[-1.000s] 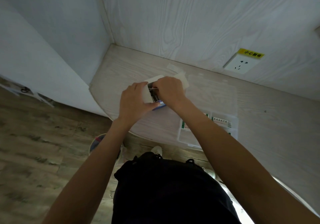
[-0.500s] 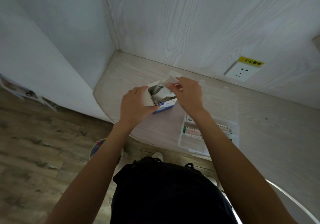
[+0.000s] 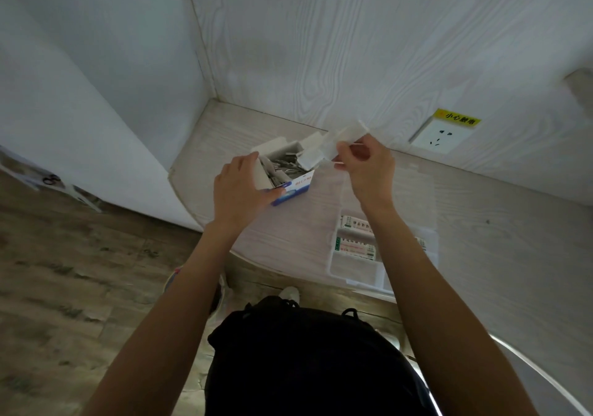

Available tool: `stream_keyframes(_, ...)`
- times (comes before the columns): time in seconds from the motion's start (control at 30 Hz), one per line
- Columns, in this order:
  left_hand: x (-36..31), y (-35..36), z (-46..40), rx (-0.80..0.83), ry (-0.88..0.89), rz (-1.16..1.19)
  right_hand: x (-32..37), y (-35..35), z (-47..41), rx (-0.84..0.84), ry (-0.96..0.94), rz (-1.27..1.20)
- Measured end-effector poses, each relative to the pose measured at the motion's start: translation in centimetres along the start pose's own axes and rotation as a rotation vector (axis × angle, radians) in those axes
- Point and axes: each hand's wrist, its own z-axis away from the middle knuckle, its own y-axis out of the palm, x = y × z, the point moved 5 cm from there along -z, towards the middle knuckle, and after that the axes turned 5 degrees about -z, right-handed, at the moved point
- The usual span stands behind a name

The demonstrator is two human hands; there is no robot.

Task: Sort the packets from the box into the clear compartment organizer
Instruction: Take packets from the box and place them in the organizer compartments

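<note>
Head view: the right hand pinches a small white paper packet in its fingers, lifted just beyond the open white-and-blue cardboard box. The left hand grips the box's near side on the pale wood-grain table. The clear plastic compartment organizer, holding packets, sits at the table's near edge under the right forearm.

"小心触电" on yellow sticker

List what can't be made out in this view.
- Head view: print on the white packet pinched by the right hand is washed out.
- Blue-and-white cardboard box: near side covered by the left hand.
- Clear plastic compartment organizer: right compartments hidden by the right forearm.
</note>
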Motion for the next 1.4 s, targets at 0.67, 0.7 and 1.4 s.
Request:
stream_keyframes(0.67, -15.9, 4.8, 5.2, 0.66, 0.381, 0.557, -4.9, -12.4, 7.3, -0.063, 0.34, -0.143)
stream_keyframes(0.7, -15.8, 5.5, 5.1, 0.664, 0.368, 0.553, -5.5, -13.0, 7.5, -0.099, 0.344, -0.154)
stream_keyframes(1.4, -18.2, 9.3, 7.9, 0.911, 0.104, 0.827, -10.3, -15.7, 7.7, 0.094, 0.548, -0.205)
